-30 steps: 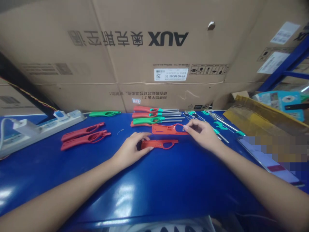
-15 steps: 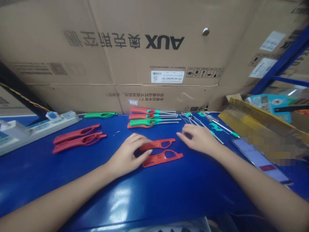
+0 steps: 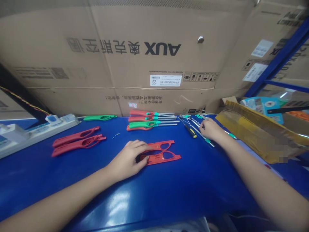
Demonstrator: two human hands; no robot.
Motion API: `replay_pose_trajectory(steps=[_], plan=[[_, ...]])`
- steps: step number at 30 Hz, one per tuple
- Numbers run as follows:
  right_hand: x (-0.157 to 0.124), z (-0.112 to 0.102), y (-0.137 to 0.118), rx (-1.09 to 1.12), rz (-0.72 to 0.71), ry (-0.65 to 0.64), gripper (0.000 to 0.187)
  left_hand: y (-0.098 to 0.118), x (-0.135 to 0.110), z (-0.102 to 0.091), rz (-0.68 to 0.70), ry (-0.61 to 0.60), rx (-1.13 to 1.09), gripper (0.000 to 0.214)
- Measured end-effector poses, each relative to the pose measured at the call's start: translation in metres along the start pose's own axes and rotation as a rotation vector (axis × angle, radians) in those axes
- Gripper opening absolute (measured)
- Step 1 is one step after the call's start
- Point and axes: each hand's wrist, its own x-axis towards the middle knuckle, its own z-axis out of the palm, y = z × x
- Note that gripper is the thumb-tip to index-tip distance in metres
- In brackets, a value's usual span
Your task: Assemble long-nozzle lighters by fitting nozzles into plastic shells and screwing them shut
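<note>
Two red plastic handle shells lie side by side on the blue table in front of me. My left hand rests on their left ends, fingers bent over them. My right hand has reached to the back right, onto a heap of thin metal rods with green tips; its fingers curl down among them, and what they grip is hidden. A small black and yellow screwdriver lies just left of that hand.
Two more red shells lie at left, a green shell behind them. Three assembled red and green lighters sit at the back. A white power strip is far left, a yellow bag at right, cardboard boxes behind.
My right hand set its red shell beside the other one, then moved back and right to the metal rods. My left hand stayed on the shells' left ends.
</note>
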Motion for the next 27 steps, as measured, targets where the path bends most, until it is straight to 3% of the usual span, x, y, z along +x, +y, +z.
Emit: replay_pose_trajectory(steps=[4,11,15,18,22,27], plan=[[0.002,-0.005,0.003,0.015,0.004,0.041,0.02,0.001,0.0,-0.001,-0.003,-0.013,-0.018,0.036],[-0.001,-0.012,0.005,0.031,-0.039,-0.038,0.005,0.001,0.0,-0.002,0.023,-0.007,-0.013,0.032],[-0.005,-0.009,-0.003,0.042,-0.086,0.012,0.015,0.002,0.0,-0.003,0.019,-0.02,0.002,0.031],[-0.007,-0.006,-0.009,0.056,-0.103,0.013,0.007,0.002,0.0,-0.003,0.021,-0.027,0.007,0.031],[-0.004,-0.006,-0.011,0.107,-0.086,0.044,0.018,0.001,0.001,-0.003,0.027,-0.043,0.004,0.034],[-0.002,-0.016,-0.007,0.201,-0.012,0.156,0.015,-0.001,0.003,-0.009,0.031,-0.094,0.009,0.041]])
